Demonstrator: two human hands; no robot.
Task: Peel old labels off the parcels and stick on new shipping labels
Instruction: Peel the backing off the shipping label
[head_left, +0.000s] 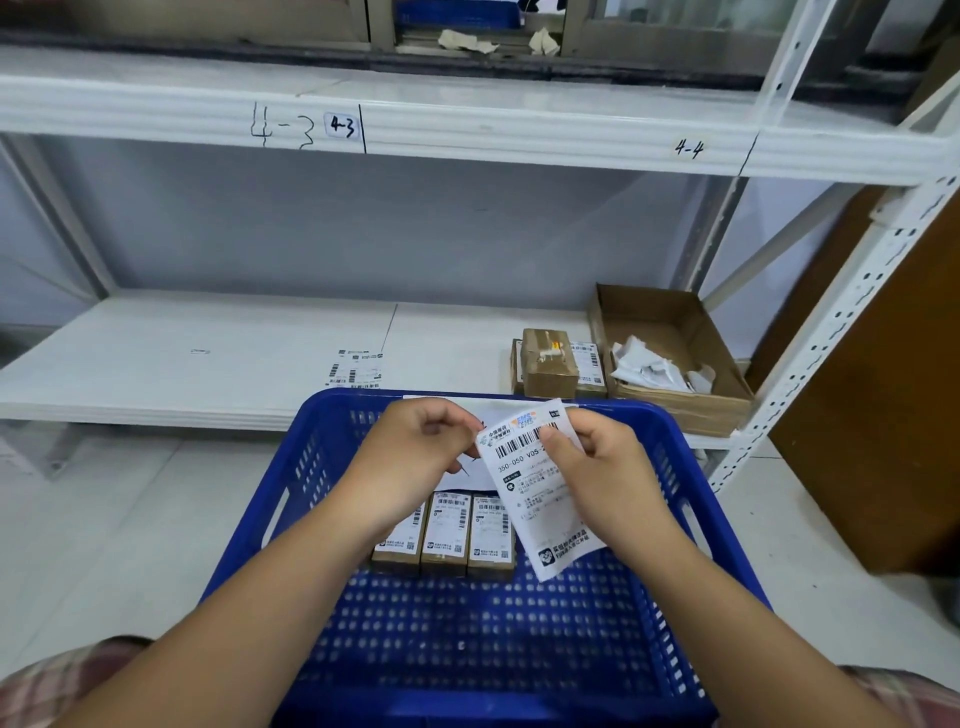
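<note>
Behind the label, parcels partly hidden

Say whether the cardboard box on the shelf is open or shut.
Open: the cardboard box is uncovered on top, crumpled paper scraps visible inside.

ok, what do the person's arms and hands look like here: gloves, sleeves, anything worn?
Both are bare: the left hand and right hand wear no gloves, and no rings or watch show. The forearms are uncovered down to the frame edge, so no sleeves are in view. Pinkish plaid fabric shows at the bottom corners.
</note>
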